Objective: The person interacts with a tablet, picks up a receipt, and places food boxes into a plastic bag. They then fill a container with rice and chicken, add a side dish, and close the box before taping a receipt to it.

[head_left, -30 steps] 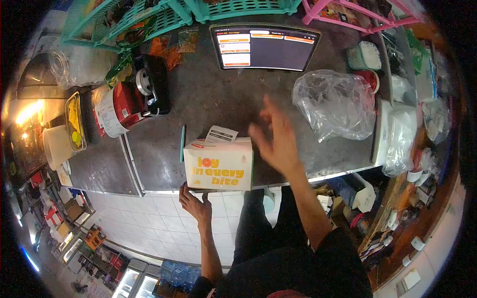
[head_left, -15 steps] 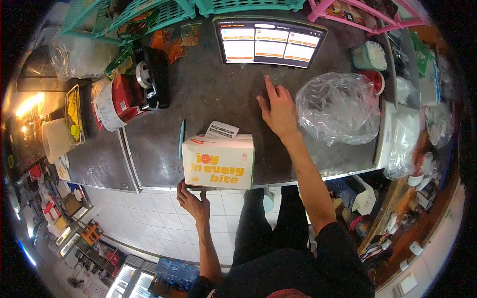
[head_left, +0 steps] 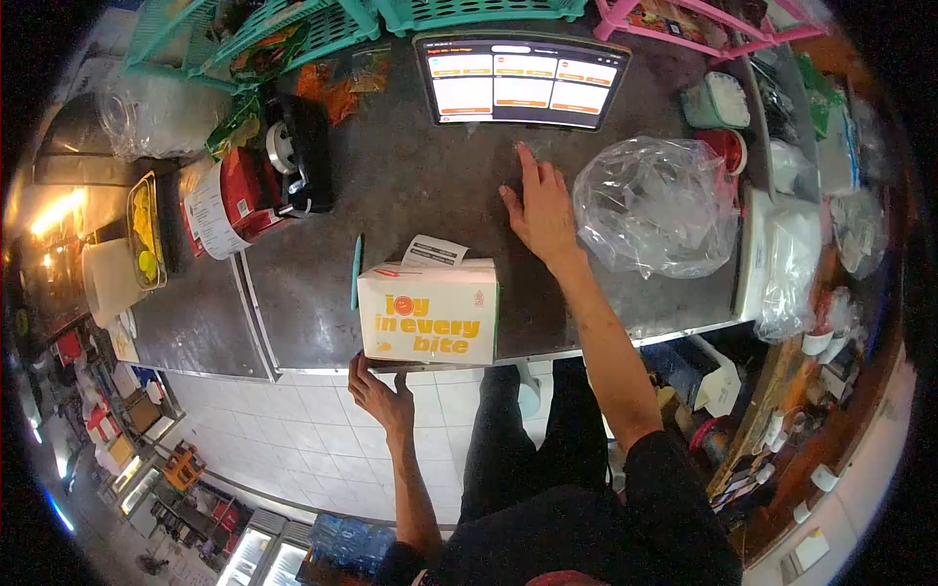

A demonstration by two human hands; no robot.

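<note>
My right hand (head_left: 544,213) hovers over the dark counter with its index finger stretched out toward a tablet (head_left: 518,83), whose lit screen shows white panels and orange buttons. The fingertip is a little below the tablet's lower edge, and nothing is in this hand. My left hand (head_left: 381,397) is at the counter's front edge, fingers apart and empty, just below the lower left corner of a white box (head_left: 428,317) printed "joy in every bite". A printed receipt (head_left: 435,251) lies at the top of the box. Left of the box rests a light-blue pen (head_left: 357,273).
A clear plastic bag (head_left: 655,210) lies right of my right hand, near a red cup (head_left: 725,148) and a green tub (head_left: 718,101). At left stands a black receipt printer (head_left: 301,156) beside a red box (head_left: 244,195). Teal baskets (head_left: 293,34) and a pink rack (head_left: 674,39) line the back.
The view has shifted slightly, moving most things on the counter a little to the left. My hands keep nearly the same pose, the right index finger still pointing at the tablet.
</note>
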